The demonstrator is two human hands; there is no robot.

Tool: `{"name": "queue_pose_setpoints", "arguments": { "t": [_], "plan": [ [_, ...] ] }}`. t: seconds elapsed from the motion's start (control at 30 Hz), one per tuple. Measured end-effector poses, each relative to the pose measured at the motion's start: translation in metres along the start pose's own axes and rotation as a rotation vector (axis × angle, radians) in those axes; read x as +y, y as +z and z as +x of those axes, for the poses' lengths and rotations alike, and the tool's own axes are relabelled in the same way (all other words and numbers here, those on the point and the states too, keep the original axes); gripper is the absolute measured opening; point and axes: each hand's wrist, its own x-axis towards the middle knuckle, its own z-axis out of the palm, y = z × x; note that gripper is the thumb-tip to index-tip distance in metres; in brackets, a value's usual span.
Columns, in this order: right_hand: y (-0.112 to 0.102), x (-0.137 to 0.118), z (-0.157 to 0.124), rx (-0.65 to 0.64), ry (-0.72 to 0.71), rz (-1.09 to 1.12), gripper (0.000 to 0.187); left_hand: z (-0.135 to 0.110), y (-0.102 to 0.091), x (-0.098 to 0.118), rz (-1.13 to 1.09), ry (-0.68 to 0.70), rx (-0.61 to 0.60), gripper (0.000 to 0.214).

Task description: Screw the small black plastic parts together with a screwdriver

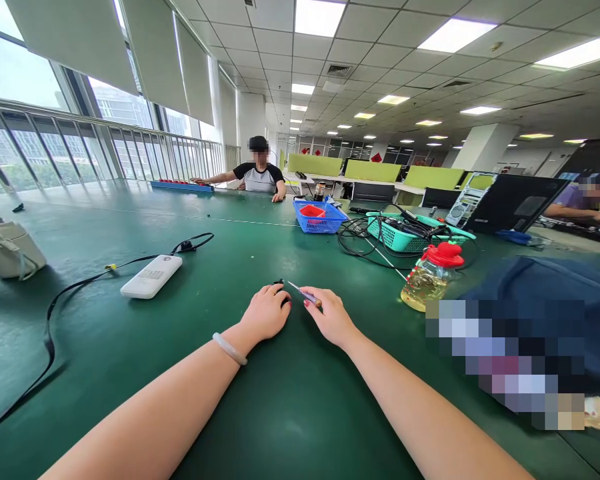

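My right hand (330, 316) is closed around a slim screwdriver (311, 297) with a brownish handle. Its metal shaft points up and left, toward the fingertips of my left hand (267, 312). That hand rests on the green tabletop (290, 413), fingers curled and pressed on a small black part (279, 282). Most of this part is hidden by the fingers, so its kind is unclear. The screwdriver's tip is close to the black part; whether they touch I cannot tell. A pale bangle (230, 349) circles my left wrist.
Left lie a white power bank (153, 276), a black strap (50, 327) and a beige bag (7, 247). Ahead stand a blue basket (320, 223) and a teal basket (387, 233) with cables. Right are a red-lidded bottle (425, 283) and dark cloth (545, 283). A person (260, 173) sits opposite.
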Motion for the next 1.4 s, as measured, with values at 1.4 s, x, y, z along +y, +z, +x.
{"name": "queue_pose_setpoints", "arguments": {
  "t": [1.4],
  "plan": [
    [-0.017, 0.015, -0.001, 0.380, 0.188, 0.237, 0.040, 0.010, -0.006, -0.005, -0.051, -0.010, 0.025, 0.045]
  ]
}}
